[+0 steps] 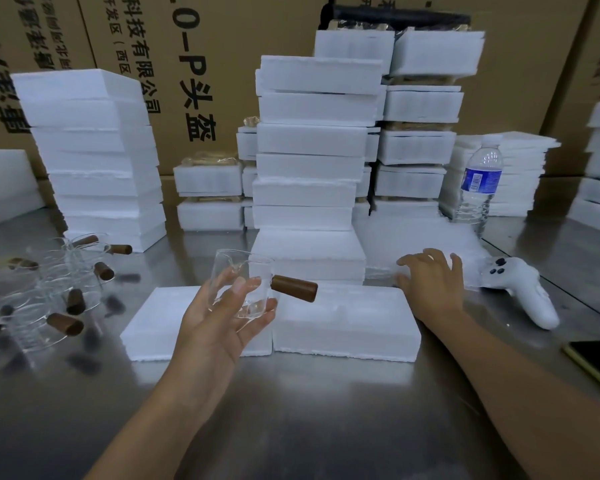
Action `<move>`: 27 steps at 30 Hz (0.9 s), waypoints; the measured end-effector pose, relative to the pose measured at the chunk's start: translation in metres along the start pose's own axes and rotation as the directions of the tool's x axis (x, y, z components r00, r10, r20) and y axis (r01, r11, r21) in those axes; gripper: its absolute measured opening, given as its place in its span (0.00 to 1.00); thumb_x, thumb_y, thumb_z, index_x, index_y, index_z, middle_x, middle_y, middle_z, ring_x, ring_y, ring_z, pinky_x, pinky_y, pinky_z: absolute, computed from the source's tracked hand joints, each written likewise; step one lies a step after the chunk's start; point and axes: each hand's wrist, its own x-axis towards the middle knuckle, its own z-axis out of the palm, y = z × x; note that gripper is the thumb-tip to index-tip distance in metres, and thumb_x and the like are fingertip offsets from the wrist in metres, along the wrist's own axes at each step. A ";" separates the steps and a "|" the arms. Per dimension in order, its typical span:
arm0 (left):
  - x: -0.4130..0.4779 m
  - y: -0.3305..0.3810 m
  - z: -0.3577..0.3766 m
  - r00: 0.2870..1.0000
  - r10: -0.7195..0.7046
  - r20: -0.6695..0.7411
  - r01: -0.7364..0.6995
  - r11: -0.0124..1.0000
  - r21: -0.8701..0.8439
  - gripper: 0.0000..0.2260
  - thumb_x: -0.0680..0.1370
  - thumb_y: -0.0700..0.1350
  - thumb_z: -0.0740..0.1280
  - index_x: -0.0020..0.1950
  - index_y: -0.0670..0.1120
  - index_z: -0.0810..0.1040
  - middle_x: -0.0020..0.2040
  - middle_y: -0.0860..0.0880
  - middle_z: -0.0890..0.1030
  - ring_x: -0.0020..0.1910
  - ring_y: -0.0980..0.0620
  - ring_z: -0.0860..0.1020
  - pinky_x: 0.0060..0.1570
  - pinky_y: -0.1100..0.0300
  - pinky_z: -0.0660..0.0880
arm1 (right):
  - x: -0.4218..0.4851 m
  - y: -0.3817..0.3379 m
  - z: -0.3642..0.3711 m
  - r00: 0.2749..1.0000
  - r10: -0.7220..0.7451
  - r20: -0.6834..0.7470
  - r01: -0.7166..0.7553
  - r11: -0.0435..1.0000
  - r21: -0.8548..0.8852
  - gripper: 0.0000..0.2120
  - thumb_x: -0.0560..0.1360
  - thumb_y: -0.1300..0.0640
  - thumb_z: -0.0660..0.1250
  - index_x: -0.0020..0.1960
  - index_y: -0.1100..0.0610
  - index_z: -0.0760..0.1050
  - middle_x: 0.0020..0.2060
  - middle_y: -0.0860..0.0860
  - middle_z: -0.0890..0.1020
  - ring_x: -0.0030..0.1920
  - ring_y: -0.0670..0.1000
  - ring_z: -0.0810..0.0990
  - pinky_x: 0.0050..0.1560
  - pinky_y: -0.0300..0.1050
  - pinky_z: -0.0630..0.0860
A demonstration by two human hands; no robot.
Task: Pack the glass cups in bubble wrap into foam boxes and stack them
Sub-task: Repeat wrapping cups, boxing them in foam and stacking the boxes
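Observation:
My left hand [222, 313] holds a clear glass cup [246, 285] with a brown wooden handle [294, 287] pointing right, above an open white foam box [347, 327] lying in two halves on the steel table. My right hand [432, 282] rests with spread fingers on a pile of bubble wrap sheets [426, 244] just behind the box's right end. Several more glass cups with brown handles [49, 289] stand clustered at the left of the table.
Tall stacks of foam boxes [312, 147] rise behind the open box, with another stack [94, 157] at the left and more on the right. A water bottle [478, 185], a white controller [520, 289] and a phone [596, 362] lie to the right. Cardboard cartons form the backdrop.

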 end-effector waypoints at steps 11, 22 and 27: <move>0.001 -0.002 0.001 1.000 -0.019 0.008 0.018 1.000 0.020 0.49 0.45 0.61 0.83 0.62 0.45 0.75 0.50 0.48 0.84 0.49 0.41 0.83 0.43 0.58 0.80 | -0.009 -0.005 -0.014 0.938 0.212 -0.275 -0.095 0.918 0.385 0.06 0.79 0.61 0.58 0.46 0.62 0.72 0.38 0.59 0.78 0.41 0.61 0.73 0.46 0.52 0.64; 0.000 0.006 -0.002 1.000 0.004 -0.008 -0.005 0.990 -0.140 0.20 0.70 0.47 0.66 0.60 0.45 0.75 0.51 0.44 0.80 0.45 0.44 0.83 0.43 0.58 0.81 | -0.074 -0.062 -0.091 0.854 0.348 -0.388 0.248 0.382 0.890 0.02 0.80 0.56 0.54 0.49 0.52 0.65 0.46 0.40 0.73 0.45 0.31 0.72 0.47 0.23 0.65; 0.002 0.012 -0.008 0.999 0.036 -0.030 -0.042 0.970 -0.241 0.10 0.71 0.49 0.66 0.49 0.46 0.78 0.46 0.47 0.81 0.44 0.46 0.83 0.43 0.59 0.80 | -0.109 -0.100 -0.100 0.844 -0.109 -0.525 0.506 0.485 0.713 0.04 0.79 0.54 0.54 0.47 0.48 0.66 0.52 0.42 0.77 0.56 0.43 0.73 0.63 0.42 0.64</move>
